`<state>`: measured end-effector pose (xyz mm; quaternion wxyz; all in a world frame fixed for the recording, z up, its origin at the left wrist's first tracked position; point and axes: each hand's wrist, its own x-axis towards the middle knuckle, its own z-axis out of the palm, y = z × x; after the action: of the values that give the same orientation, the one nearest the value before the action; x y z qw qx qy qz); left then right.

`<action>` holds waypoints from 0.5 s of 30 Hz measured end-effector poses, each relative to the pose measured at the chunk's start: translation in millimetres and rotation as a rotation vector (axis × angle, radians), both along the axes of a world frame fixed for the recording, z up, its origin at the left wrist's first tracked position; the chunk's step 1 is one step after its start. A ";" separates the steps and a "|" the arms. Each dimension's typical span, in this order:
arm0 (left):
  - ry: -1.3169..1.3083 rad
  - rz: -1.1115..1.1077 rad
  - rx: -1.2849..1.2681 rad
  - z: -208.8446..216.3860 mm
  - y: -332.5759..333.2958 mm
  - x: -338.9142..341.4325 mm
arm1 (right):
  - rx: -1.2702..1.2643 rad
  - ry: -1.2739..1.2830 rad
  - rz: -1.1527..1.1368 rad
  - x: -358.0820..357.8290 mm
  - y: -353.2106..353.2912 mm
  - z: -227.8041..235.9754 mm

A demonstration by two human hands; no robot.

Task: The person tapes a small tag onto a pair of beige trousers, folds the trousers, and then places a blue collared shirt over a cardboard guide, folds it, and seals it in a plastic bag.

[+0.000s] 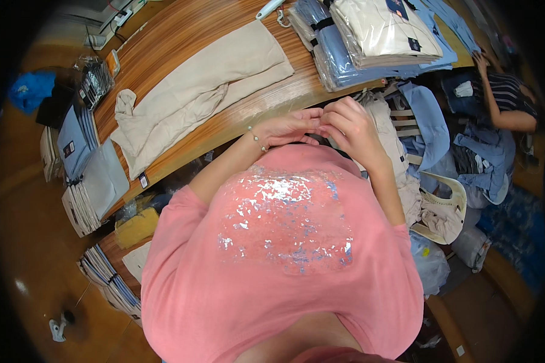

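My left hand (pixel 289 128) and my right hand (pixel 352 125) meet just off the near edge of the wooden table (pixel 181 36), in front of my chest. The fingertips of both are drawn together in a pinch. Whatever lies between them, if anything, is too small or hidden to tell. Beyond my left hand, a pair of beige trousers (pixel 200 78) lies lengthwise on the table, folded in half, with its lower left part creased. Neither hand touches the trousers.
Stacked garments in clear bags (pixel 381 36) stand at the table's far right. Folded packs (pixel 82 145) sit at the left end. On my right, a white plastic chair (pixel 445 199) holds loose clothes. Another person (pixel 508 97) works at far right, a hand on blue cloth.
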<state>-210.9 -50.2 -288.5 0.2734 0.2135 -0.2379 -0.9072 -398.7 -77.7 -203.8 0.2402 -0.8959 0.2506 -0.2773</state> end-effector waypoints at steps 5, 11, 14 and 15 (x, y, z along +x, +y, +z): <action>-0.015 -0.004 0.037 -9.5 0.4 -1.7 | 0.120 0.045 -0.006 -10.4 -2.1 -6.2; -0.291 0.113 0.006 -13.7 0.9 3.7 | 0.740 -0.455 -0.547 -73.6 -38.2 -85.4; -0.308 0.188 0.029 -14.8 4.0 9.7 | 0.933 -0.492 -0.822 -118.2 -70.8 -131.0; -0.316 0.192 0.035 -15.6 3.7 10.7 | 0.956 -0.502 -0.846 -125.5 -79.7 -140.9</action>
<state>-200.2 -46.5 -304.1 0.3142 0.3798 -0.2407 -0.8361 -524.3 -157.3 -344.7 0.5311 -0.4253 0.6103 -0.4056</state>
